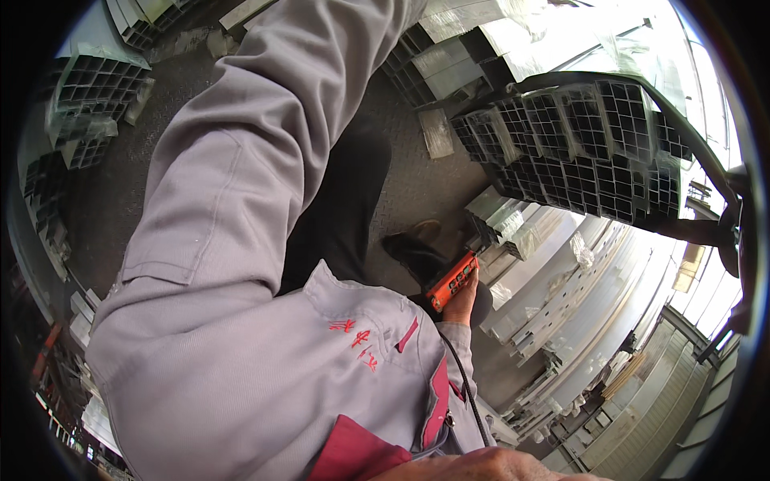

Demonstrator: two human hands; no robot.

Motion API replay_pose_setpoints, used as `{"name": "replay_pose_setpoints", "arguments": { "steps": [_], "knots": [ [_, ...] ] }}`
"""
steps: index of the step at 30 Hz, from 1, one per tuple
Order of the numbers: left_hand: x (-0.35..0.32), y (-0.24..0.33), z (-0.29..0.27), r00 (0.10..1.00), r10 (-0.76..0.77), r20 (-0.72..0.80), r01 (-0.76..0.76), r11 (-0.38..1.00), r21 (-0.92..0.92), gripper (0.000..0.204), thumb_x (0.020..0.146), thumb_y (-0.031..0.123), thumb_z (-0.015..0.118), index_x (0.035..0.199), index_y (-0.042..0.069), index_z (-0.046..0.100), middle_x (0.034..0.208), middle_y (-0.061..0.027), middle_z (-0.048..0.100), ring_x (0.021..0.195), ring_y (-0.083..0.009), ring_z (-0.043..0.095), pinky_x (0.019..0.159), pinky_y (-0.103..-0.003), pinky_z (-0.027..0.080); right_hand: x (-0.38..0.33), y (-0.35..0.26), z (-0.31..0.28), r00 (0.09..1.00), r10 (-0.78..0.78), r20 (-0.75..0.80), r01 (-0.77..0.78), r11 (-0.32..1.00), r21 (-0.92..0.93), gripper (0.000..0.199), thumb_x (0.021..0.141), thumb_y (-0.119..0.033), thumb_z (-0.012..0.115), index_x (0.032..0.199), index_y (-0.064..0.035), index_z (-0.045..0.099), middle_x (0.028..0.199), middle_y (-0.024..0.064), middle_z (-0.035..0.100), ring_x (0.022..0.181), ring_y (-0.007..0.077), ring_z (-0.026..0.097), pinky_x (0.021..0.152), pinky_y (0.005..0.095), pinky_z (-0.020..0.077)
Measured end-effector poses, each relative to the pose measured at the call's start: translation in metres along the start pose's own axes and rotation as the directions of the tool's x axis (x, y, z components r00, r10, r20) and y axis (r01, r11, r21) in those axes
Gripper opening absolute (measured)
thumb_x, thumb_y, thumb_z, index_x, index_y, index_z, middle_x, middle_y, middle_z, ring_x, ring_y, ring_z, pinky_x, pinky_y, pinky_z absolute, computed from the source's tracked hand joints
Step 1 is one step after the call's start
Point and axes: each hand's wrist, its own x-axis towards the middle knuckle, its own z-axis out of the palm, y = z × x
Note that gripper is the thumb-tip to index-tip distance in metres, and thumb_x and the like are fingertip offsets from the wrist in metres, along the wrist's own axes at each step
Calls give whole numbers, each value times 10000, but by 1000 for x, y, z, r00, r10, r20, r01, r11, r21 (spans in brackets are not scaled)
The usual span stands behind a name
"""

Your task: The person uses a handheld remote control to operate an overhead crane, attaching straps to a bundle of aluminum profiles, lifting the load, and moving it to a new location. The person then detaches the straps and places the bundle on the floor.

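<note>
My right hand [460, 300] is wrapped around an orange-red handheld remote control [451, 281] with several dark buttons on its face. It is held low in front of my body, to the right. My left arm [265, 136] in its grey sleeve stretches forward past the upper edge, so the left hand is out of the picture. Beyond the remote, to the right, a large bundle of square metal tubes [573, 152] shows its open ends. A dark sling [682, 120] runs around that bundle; whether the bundle hangs or rests, I cannot tell.
Long pale profiles [553, 280] lie stacked beneath and beside the bundle at right. More wrapped square tubes [92, 88] are stacked at left, and others [449, 64] at the top. My dark shoe [413, 255] stands on the dark floor [409, 176]. A thin black cord [465, 373] crosses my jacket.
</note>
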Motion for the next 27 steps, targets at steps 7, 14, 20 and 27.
{"name": "replay_pose_setpoints", "arguments": {
  "steps": [7,14,20,27],
  "knots": [
    [-73,-38,-182,969,242,54,-248,939,239,108,970,107,679,955,3,706,714,-88,674,687,-163,657,640,-344,518,6,0,-8,998,54,-23,-54,998,17,417,1066,-437,504,1286,-116,655,1113,48,747,930,239,733,828,421,621],
    [-224,-53,-261,745,-495,448,-166,513,843,271,911,319,712,1107,134,747,1036,-104,741,1013,-341,695,887,-452,545,6,3,13,983,76,-169,-88,994,-67,372,1050,-435,536,1206,-126,672,1018,29,747,878,201,719,771,378,617],
    [-283,-18,-215,832,-289,474,87,911,403,234,888,235,757,1016,41,735,1009,-105,739,941,-324,689,848,-401,544,0,-2,31,982,113,-154,-128,988,-91,352,1034,-385,544,1210,-107,668,1033,60,750,912,231,724,817,399,610],
    [-280,-67,-225,499,-531,685,566,798,207,616,1039,549,524,1374,38,602,1342,-97,648,1244,-194,587,1060,-326,452,-23,4,58,995,0,-103,-12,993,-118,350,1018,-372,570,1202,-89,661,1038,81,744,918,248,721,832,406,606]
  ]
}}
